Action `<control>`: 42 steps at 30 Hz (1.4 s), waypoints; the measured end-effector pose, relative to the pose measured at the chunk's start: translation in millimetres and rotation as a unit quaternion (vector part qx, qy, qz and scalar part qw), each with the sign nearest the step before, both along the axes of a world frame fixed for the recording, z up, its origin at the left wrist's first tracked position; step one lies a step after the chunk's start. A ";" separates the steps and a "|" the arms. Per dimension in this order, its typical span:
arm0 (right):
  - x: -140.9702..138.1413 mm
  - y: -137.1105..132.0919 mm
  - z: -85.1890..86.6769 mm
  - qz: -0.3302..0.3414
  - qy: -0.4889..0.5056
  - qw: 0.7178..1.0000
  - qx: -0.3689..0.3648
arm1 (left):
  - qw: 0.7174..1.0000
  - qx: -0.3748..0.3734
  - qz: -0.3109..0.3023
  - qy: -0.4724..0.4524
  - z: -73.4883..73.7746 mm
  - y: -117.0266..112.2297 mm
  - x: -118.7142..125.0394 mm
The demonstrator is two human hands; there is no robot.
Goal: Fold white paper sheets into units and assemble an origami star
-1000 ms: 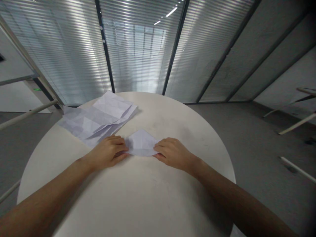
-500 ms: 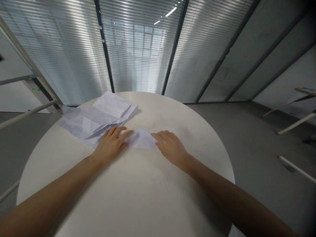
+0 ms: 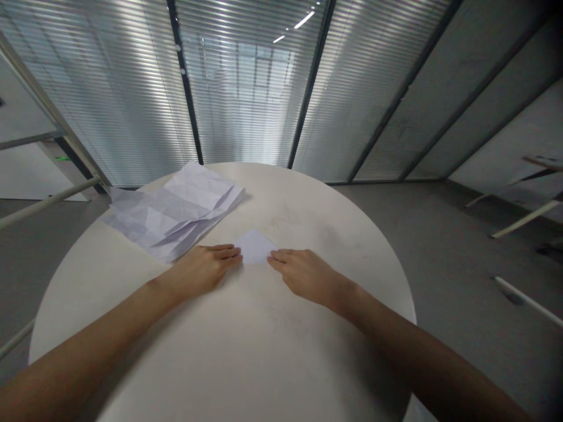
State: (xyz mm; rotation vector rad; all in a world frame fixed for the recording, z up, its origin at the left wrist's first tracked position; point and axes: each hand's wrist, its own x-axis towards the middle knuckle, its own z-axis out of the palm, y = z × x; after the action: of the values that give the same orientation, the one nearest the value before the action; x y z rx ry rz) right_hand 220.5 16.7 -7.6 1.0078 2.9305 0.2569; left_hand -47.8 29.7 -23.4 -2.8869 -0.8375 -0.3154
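A small folded piece of white paper (image 3: pixel 254 247) lies flat near the middle of the round white table (image 3: pixel 246 351). My left hand (image 3: pixel 204 269) rests flat on its left side with the fingers stretched out toward the right. My right hand (image 3: pixel 299 271) lies flat on the right side, fingers pointing left, fingertips on the paper's lower edge. Only a pointed part of the paper shows between the two hands. Neither hand grips anything.
A pile of creased, unfolded white sheets (image 3: pixel 176 211) lies at the table's back left, just beyond my left hand. Glass walls with blinds (image 3: pixel 246 88) stand behind the table. Pale furniture legs (image 3: pixel 523 220) rise at the right over grey floor.
Both hands went from curled on the paper's ends to flat, then slid inward toward each other. Less of the folded paper shows now and it looks flatter.
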 end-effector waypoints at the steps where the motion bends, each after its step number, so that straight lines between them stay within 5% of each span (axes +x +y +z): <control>1: 2.4 -0.8 1.1 -0.008 -0.005 1.000 -0.001 | 1.000 -0.008 0.010 -0.003 2.5 -2.0 0.4; 7: 9.0 -1.4 7.0 -0.014 -0.024 0.999 0.015 | 0.998 -0.045 0.035 -0.035 15.9 -10.9 5.5; 15: 5.9 0.5 14.1 0.006 -0.032 0.995 0.097 | 0.994 -0.019 0.103 -0.023 8.3 -15.0 12.7; 20: 3.4 -2.0 27.0 0.056 0.138 0.966 0.211 | 0.986 0.023 0.161 -0.028 7.5 -17.8 19.9; 23: -1.3 -6.5 32.5 0.098 0.265 0.935 0.216 | 0.986 0.030 0.153 -0.052 11.9 -20.6 23.1; 26: -8.9 -13.1 30.3 0.053 0.384 0.888 0.248 | 0.978 0.002 0.172 -0.118 21.6 -24.1 26.8; 30: -23.6 -24.9 23.8 -0.047 0.483 0.818 0.309 | 0.919 -0.061 0.274 -0.278 37.4 -25.4 36.5; 34: -38.5 -33.7 20.6 -0.085 0.490 0.852 0.162 | 0.800 -0.123 0.331 -0.485 42.1 -23.4 55.3; 38: -47.8 -32.6 12.4 -0.110 0.500 0.859 -0.030 | 0.697 -0.256 0.226 -0.631 33.3 -25.9 77.0; 42: -52.9 -28.8 3.1 -0.087 0.547 0.816 -0.167 | 0.658 -0.364 0.163 -0.638 24.7 -30.6 85.2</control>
State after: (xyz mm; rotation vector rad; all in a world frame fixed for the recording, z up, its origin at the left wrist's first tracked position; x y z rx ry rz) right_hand 167.6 -12.0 -4.5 1.7564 3.4464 -1.2145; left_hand 37.4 -0.9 1.4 -2.5044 -1.9237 -2.6392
